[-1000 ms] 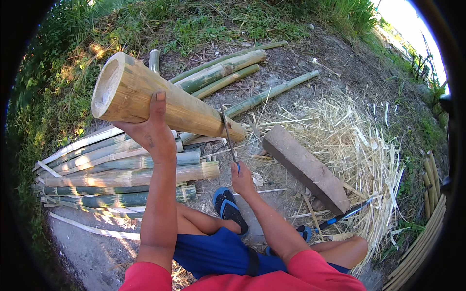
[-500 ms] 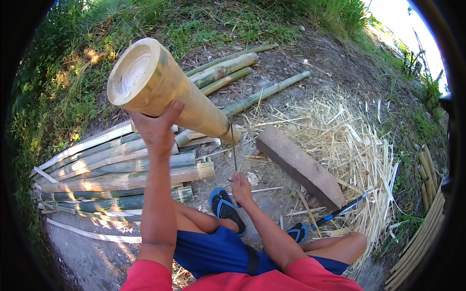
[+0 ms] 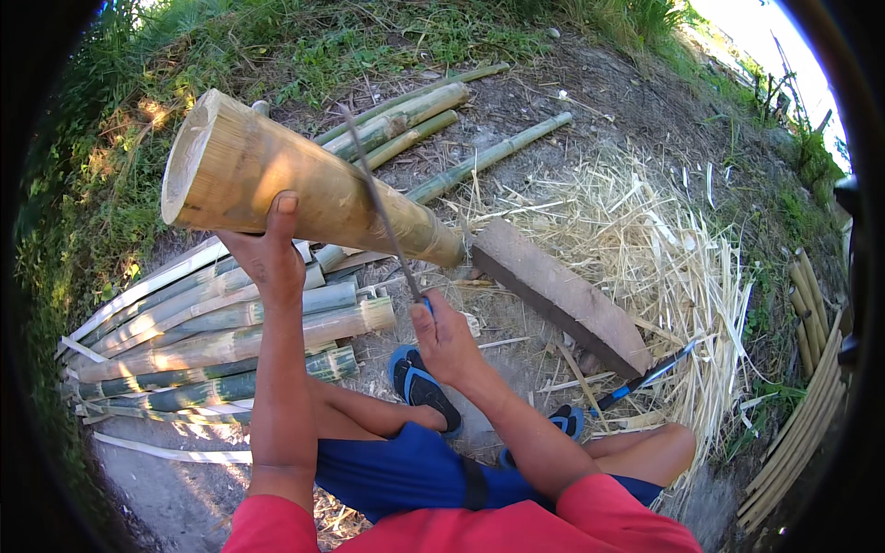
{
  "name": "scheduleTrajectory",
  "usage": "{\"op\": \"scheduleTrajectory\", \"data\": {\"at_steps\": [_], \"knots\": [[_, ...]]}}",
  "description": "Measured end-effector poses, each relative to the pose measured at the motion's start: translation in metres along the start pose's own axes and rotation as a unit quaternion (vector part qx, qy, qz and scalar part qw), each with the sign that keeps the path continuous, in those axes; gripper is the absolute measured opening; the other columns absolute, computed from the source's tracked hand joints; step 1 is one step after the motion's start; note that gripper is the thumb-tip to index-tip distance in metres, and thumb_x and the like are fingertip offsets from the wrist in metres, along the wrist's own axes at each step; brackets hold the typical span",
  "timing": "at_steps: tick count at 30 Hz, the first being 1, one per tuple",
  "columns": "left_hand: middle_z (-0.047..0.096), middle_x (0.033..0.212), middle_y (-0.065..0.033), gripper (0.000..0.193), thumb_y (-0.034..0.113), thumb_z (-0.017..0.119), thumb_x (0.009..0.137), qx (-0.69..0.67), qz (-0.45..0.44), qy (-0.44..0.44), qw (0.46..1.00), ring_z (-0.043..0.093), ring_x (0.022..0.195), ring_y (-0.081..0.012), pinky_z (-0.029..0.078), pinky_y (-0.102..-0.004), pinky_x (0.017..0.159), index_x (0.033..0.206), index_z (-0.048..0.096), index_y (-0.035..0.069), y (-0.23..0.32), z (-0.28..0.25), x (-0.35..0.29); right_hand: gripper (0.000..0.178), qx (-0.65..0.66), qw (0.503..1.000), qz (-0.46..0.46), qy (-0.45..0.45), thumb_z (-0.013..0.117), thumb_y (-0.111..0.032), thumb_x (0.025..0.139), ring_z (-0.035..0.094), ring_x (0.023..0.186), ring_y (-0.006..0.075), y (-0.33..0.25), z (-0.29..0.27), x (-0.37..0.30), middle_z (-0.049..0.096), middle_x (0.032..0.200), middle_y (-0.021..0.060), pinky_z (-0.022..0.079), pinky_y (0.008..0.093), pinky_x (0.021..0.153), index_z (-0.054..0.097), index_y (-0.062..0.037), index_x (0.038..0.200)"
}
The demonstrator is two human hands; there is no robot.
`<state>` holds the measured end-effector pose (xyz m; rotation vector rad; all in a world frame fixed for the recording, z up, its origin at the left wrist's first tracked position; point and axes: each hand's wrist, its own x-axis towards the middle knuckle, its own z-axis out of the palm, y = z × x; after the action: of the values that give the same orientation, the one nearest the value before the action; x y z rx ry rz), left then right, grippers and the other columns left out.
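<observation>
My left hand (image 3: 269,253) is closed around the underside of a thick, peeled bamboo piece (image 3: 295,180), its thumb up along the near side. The bamboo is raised and tilted, with its wide hollow end at the upper left and its narrower end low, close to the wooden block (image 3: 562,300). In my right hand (image 3: 442,339) is a long, thin-bladed knife (image 3: 380,207), with a bit of blue showing at the grip. The blade slants up and left across the bamboo's near side; whether it touches the surface I cannot tell.
Cut bamboo poles (image 3: 230,346) lie in a pile on the left, and more poles (image 3: 415,120) lie beyond the bamboo. Pale shavings (image 3: 673,249) cover the ground to the right. Beside the block lies a black and blue tool (image 3: 645,378). Long strips (image 3: 802,433) rest at the far right.
The bamboo has swung left and lies flatter. My right hand has moved up and left, and the knife, earlier at the bamboo's narrow end, now crosses its middle.
</observation>
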<state>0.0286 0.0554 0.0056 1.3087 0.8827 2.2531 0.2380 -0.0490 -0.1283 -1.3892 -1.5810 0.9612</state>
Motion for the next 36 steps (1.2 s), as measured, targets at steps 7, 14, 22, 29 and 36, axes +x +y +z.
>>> {"op": "scheduleTrajectory", "data": {"at_steps": [7, 14, 22, 29, 36], "knots": [[0.049, 0.132, -0.0152, 0.100, 0.024, 0.088, 0.072, 0.006, -0.007, -0.006, 1.000, 0.053, 0.120, -0.0249, 0.042, -0.0399, 0.107, 0.145, 0.024, -0.002, 0.005, 0.003, -0.010, 0.059, 0.178, 0.878, 0.445, 0.015, 0.041, -0.049, 0.104, 0.065, 0.074, 0.0384, 0.111, -0.014, 0.012, 0.067, 0.080, 0.0232, 0.051, 0.0476, 0.072, 0.063, 0.0049, 0.093], [0.046, 0.137, -0.0148, 0.088, 0.016, 0.080, 0.080, 0.062, 0.048, 0.037, 0.996, 0.051, 0.124, -0.0247, 0.040, -0.0389, 0.108, 0.147, 0.025, 0.001, 0.012, 0.034, -0.023, 0.048, 0.061, 0.995, -0.019, 0.081, 0.041, -0.044, 0.106, 0.050, 0.053, 0.0227, 0.044, 0.007, -0.002, 0.046, 0.059, 0.0079, 0.041, 0.0384, 0.054, 0.053, 0.0005, 0.093], [0.038, 0.142, -0.0161, 0.109, 0.015, 0.086, 0.075, 0.039, 0.010, 0.038, 0.998, 0.044, 0.130, -0.0260, 0.036, -0.0407, 0.112, 0.153, 0.010, 0.003, 0.023, 0.031, -0.018, 0.054, 0.163, 0.883, 0.438, 0.030, 0.041, -0.053, 0.104, 0.047, 0.045, 0.0152, 0.111, -0.011, 0.031, 0.047, 0.057, 0.0004, 0.037, 0.0344, 0.045, 0.056, -0.0043, 0.086], [0.037, 0.141, -0.0157, 0.108, 0.012, 0.086, 0.075, 0.052, 0.020, 0.088, 0.995, 0.042, 0.130, -0.0250, 0.035, -0.0404, 0.113, 0.152, 0.010, 0.003, 0.020, 0.047, -0.021, 0.050, 0.088, 0.994, 0.048, 0.033, 0.044, -0.051, 0.104, 0.051, 0.052, 0.0181, 0.063, 0.011, 0.025, 0.050, 0.062, 0.0028, 0.040, 0.0366, 0.050, 0.053, -0.0020, 0.096], [0.043, 0.144, -0.0210, 0.099, 0.016, 0.080, 0.078, 0.098, 0.034, 0.058, 0.993, 0.049, 0.131, -0.0307, 0.041, -0.0458, 0.112, 0.151, 0.014, 0.006, 0.018, 0.027, -0.007, 0.051, 0.028, 0.981, 0.164, 0.104, 0.040, -0.043, 0.105, 0.064, 0.069, 0.0472, 0.075, 0.016, 0.047, 0.063, 0.071, 0.0274, 0.049, 0.0503, 0.065, 0.057, 0.0035, 0.093]]}}
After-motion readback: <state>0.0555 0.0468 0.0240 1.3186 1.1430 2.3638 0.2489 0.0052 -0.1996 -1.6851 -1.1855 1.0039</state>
